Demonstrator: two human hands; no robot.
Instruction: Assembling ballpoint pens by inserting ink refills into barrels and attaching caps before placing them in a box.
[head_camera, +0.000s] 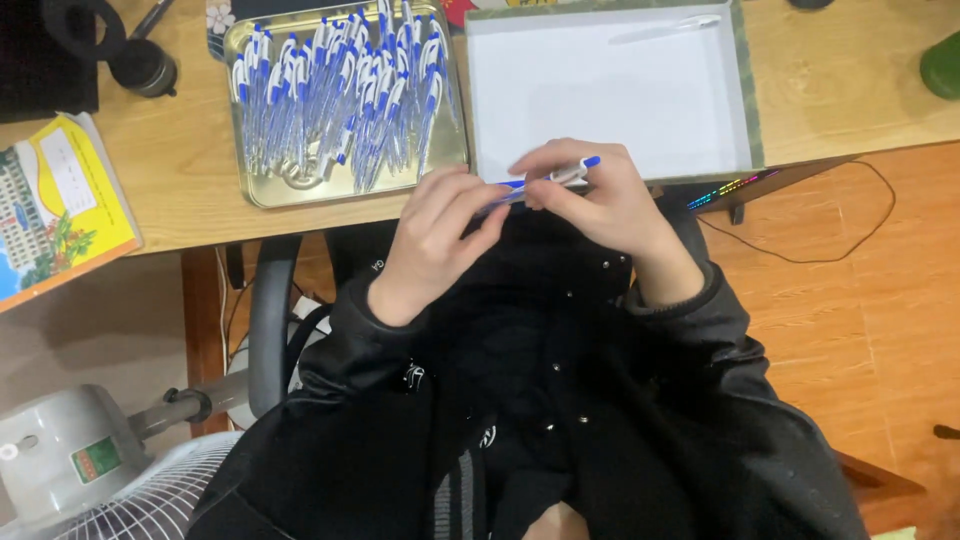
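Both hands meet at the near edge of the worktop (180, 170), over the lap. A blue-and-white pen (548, 180) lies between them, roughly horizontal, its blue tip pointing toward 2 o'clock.

Left hand (440, 235): fingers (478, 215) curled shut around the pen's lower end. Right hand (590, 195): fingers pinched closed over the barrel near the middle; tip end shows past them.

At 10 o'clock from the hands: metal tray (250, 185) piled with many like pens (340, 90). At 1 o'clock: shallow white box (740, 110), nearly bare, one clear pen part (665, 30) at its far side.

Judgement: the pen is being worked on with both hands. A firm hold at each end, with the two halves kept in line, should prevent slipping; working over the box rather than the lap would catch any dropped part.
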